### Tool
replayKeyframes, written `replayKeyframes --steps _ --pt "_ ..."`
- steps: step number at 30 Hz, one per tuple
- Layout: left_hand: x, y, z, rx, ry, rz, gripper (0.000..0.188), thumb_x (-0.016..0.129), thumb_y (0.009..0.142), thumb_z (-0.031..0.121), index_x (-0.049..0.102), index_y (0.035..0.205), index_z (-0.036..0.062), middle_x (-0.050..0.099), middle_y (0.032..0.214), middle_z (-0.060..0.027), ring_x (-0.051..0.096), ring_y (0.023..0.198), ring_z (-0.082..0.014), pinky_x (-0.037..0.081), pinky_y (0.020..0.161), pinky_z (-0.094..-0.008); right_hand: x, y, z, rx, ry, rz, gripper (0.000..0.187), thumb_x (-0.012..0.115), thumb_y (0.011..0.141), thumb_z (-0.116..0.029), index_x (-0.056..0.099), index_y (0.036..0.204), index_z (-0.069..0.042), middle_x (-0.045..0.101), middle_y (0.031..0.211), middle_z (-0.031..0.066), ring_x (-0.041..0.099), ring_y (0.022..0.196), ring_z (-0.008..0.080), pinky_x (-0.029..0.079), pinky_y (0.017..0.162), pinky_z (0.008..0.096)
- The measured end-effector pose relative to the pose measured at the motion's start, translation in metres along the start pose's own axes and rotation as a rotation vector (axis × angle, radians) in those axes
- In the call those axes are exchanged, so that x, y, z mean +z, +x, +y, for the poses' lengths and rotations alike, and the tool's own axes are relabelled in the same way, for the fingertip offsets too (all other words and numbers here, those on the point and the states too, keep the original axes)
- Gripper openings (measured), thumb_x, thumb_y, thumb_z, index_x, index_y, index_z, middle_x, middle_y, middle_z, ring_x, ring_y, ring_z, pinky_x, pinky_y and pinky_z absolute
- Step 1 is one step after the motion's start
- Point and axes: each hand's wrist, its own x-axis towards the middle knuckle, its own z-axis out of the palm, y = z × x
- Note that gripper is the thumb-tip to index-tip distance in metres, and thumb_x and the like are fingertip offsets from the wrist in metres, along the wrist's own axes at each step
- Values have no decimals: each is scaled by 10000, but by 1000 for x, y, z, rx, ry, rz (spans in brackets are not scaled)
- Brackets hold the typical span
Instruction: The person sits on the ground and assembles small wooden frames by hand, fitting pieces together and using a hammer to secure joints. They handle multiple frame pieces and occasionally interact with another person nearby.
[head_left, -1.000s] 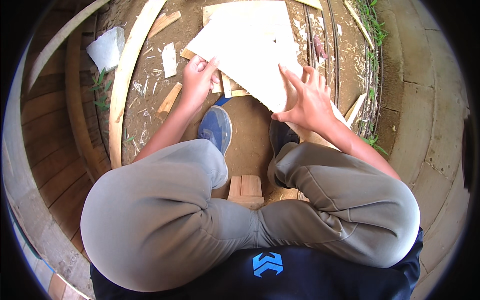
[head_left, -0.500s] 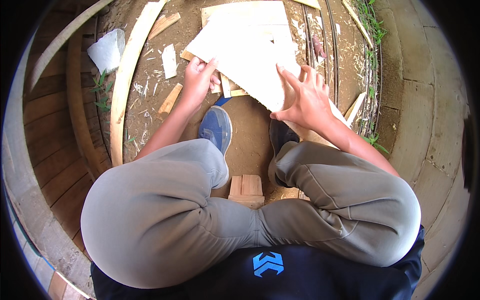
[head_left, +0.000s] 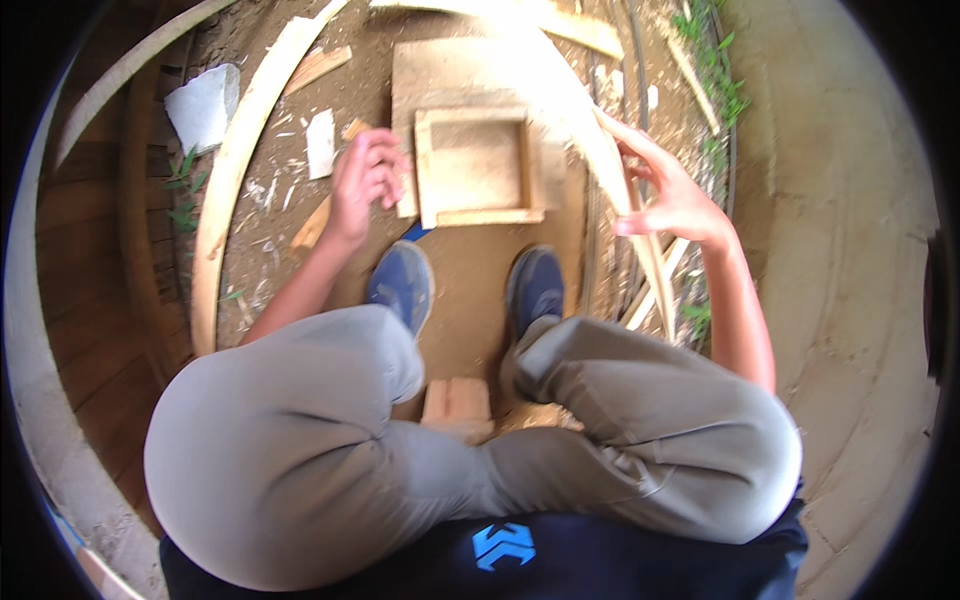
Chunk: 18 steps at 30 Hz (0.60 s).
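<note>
My right hand (head_left: 672,190) grips the edge of a pale wooden board (head_left: 598,140), thumb on the near side and fingers behind. The board stands tilted nearly on edge, and its upper part is washed out by glare. My left hand (head_left: 366,182) is held in the air with nothing in it, fingers loosely bent and apart, left of a shallow square wooden frame (head_left: 485,216). That frame lies on a flat wooden board (head_left: 425,65) on the ground beyond my shoes.
A long curved wood strip (head_left: 222,205) lies at the left, near a pale stone slab (head_left: 203,108). Wood offcuts (head_left: 320,143) and shavings litter the dirt. A small wooden block (head_left: 456,402) sits between my legs. Green plants (head_left: 728,95) edge the paved strip (head_left: 810,250) on the right.
The pale board has swung right and up onto its edge in my right hand, uncovering the square frame. My left hand has let go of the board and moved slightly left.
</note>
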Motion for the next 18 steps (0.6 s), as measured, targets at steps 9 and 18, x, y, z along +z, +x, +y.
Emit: replayKeyframes --steps 9,18 --pt "2 0 -6 -28 4 96 407 358 1079 387 581 1031 50 575 747 -8 478 521 -48 354 453 -189 -78 -2 31 -121 1170 -53 1160 773 621 -573 302 1514 -2 474 1382 315 582 1165 390 532 919 534" --pt "15 -2 -5 -6 190 152 355 564 1004 190 503 1315 31 560 761 -4 487 525 -48 370 449 -184 -80 -1 41 -60 1215 -82 1183 769 618 -555 259 1533 -6 423 1417 335 566 1192 399 526 955 546"
